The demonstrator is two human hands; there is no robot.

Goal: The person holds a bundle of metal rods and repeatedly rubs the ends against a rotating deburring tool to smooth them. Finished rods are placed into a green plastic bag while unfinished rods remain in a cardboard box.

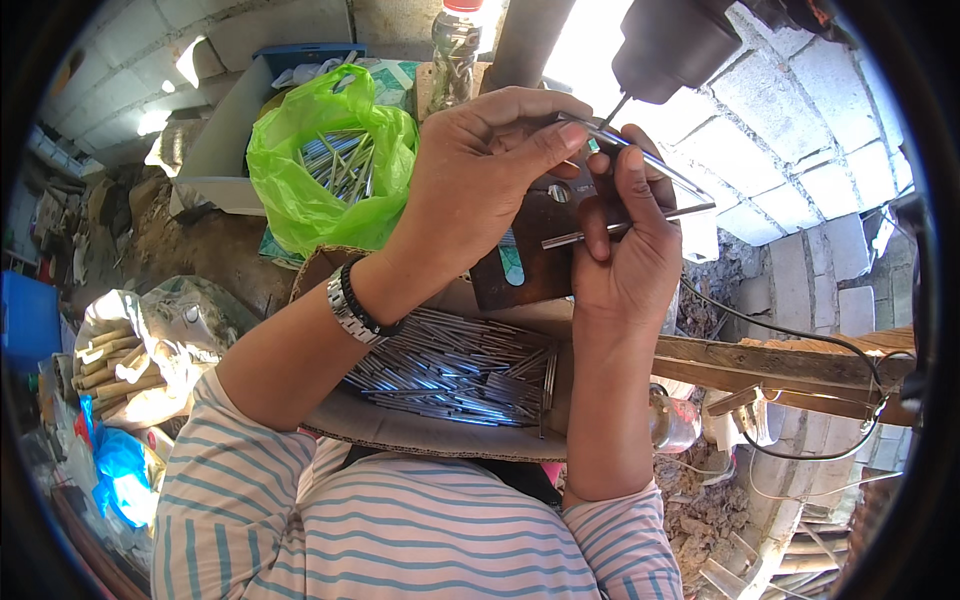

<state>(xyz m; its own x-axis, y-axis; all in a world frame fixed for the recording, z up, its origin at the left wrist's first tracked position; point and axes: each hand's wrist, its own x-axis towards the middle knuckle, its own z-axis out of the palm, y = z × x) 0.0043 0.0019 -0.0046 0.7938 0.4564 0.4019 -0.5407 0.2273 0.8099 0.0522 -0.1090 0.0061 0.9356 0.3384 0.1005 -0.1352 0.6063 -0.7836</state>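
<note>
My left hand (480, 165) pinches the near end of a thin shiny metal rod (655, 160) between thumb and fingers. Under a dark drill chuck (672, 48), the slim drill bit (618, 108) points down at this rod; whether it touches, I cannot tell. My right hand (638, 225) is closed, steadying the same rod with its fingertips and gripping a second metal rod (565, 240) lower down, across its fingers. Both hands are over a dark metal plate (495, 285) with slots. Below my forearms, a cardboard box (440, 445) holds many loose rods (455, 370).
A bright green plastic bag (275, 150) of rods sits beyond my left forearm, by a grey bin (215, 190). A clear bottle with a red cap (455, 60) stands at the back. On the right are a wooden beam (760, 365), a dark cable (770, 325) and a block wall (810, 120).
</note>
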